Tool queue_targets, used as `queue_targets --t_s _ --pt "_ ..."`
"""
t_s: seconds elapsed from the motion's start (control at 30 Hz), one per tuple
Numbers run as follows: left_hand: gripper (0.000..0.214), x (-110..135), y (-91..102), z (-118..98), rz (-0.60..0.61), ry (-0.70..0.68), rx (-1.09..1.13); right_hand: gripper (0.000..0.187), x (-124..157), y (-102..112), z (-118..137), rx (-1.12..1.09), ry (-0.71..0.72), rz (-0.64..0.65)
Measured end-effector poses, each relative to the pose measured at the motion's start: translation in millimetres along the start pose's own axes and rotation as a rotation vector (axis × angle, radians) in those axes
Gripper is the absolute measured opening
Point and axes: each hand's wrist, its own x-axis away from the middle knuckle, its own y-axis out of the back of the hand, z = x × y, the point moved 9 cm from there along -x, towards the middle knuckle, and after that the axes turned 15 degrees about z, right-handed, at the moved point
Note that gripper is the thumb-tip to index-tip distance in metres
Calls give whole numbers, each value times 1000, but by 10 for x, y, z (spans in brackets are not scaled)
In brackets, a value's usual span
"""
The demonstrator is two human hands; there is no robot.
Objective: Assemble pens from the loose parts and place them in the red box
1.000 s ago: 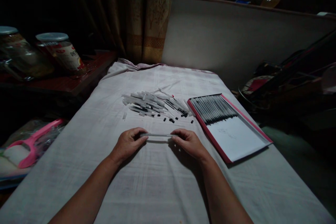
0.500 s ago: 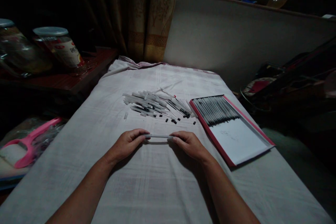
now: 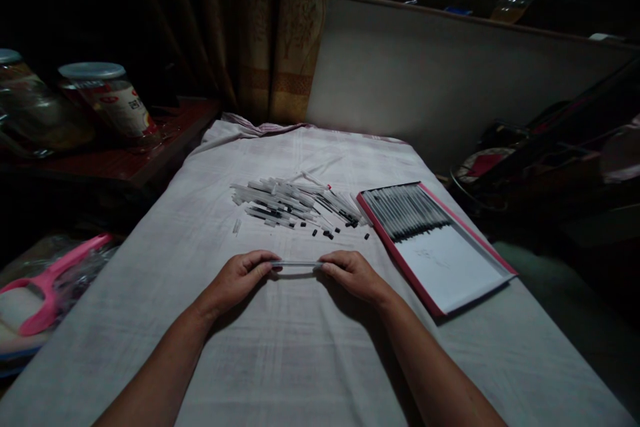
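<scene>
Between my two hands a slim clear pen (image 3: 297, 263) is held level, just above the cloth. My left hand (image 3: 245, 278) pinches its left end between thumb and fingers. The right end sits in the pinch of my right hand (image 3: 351, 273); both tips of the pen are hidden by my fingers. Beyond the hands lies a loose pile of clear pen parts (image 3: 280, 197), with dark refills among them. Several small black plugs (image 3: 327, 235) are scattered at its near side.
To the right, a shallow red-edged box (image 3: 405, 267) holds a row of black-tipped pens (image 3: 407, 210) in its far half. Pink scissors-like handles (image 3: 47, 283) lie at the left among plastic bags. Lidded jars (image 3: 117, 103) stand on a dark red side table (image 3: 145, 163).
The whole view has shifted slightly, so things appear a little further left and lower. Both hands keep the same pinch on the pen.
</scene>
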Motion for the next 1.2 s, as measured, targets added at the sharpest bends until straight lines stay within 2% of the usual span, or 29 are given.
queue_targets --t_s 0.17,0.33,0.53,0.67,0.73,0.8,0.9,1.03,1.07,1.1,1.17,1.2 --pt "24 4 35 -8 -38 -23 24 28 -10 -21 25 -35 4 14" --pt "24 -10 17 -1 -17 -25 56 29 -42 -54 -21 -119 9 53" --pt "25 -24 -2 34 -1 -29 18 27 -53 -45 -6 -104 6 47" --pt "29 -28 41 59 -51 -38 -10 28 -44 -29 24 -81 -24 10" --pt "34 -22 85 66 -99 -53 9 27 -19 52 31 -47 -34 -55" --pt "39 -7 143 88 -158 -64 78 26 51 244 18 -12 -32 -182" --pt "40 18 208 156 -223 -53 213 33 303 744 -119 -17 -54 -481" --pt "43 20 209 207 -212 -32 270 45 962 1577 -507 -21 -221 -998" --pt "46 19 205 212 -206 -22 266 46 1145 1756 -600 16 -300 -1112" --pt "48 19 208 213 -207 -13 258 45 1293 1909 -687 68 -402 -1183" --pt "50 20 228 198 -225 -10 238 44 1472 2148 -851 197 -655 -1191" --pt "50 21 244 184 -239 -17 233 44 1526 2236 -919 218 -723 -1187"
